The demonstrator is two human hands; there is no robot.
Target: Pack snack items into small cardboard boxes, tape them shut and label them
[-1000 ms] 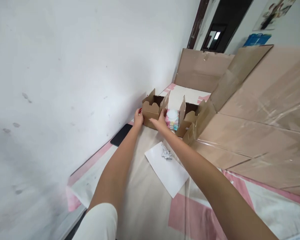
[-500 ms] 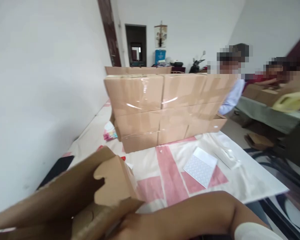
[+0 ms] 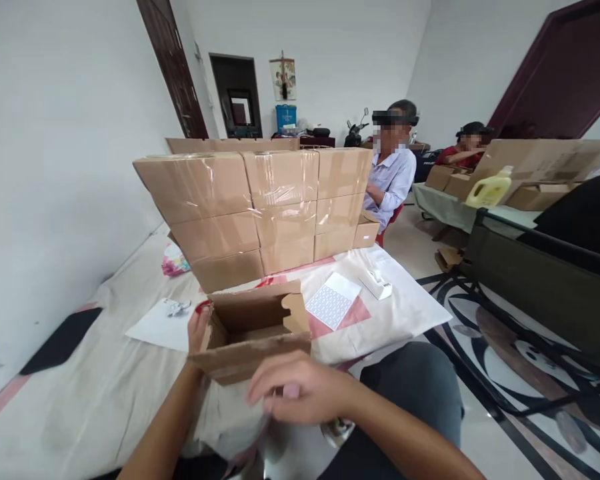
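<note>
An open cardboard box (image 3: pixel 260 360) stands near the table's front edge, its top open and a notched flap upright on its right side. My left hand (image 3: pixel 198 330) grips the box's left wall, fingers on the outer edge. In front of the box's near wall is my right hand (image 3: pixel 303 390), with loosely bent fingers apart and nothing visible in them. It looks just clear of the cardboard. Behind the box lies a red item (image 3: pixel 265 283), partly hidden. A sheet of white labels (image 3: pixel 334 300) lies to the right, near a white tape dispenser (image 3: pixel 379 284).
A wall of stacked, taped cartons (image 3: pixel 285 220) rises across the table's far side. White paper (image 3: pixel 155 323) with a small metallic item lies left, and a colourful pack (image 3: pixel 174 260) beyond. A co-worker (image 3: pixel 393 177) sits behind the cartons; another person (image 3: pixel 463 157) is farther right.
The box has gone from close and tilted at the lower left to upright farther out on the table. My right hand has come off its edge; my left hand now shows. The view has shifted.
</note>
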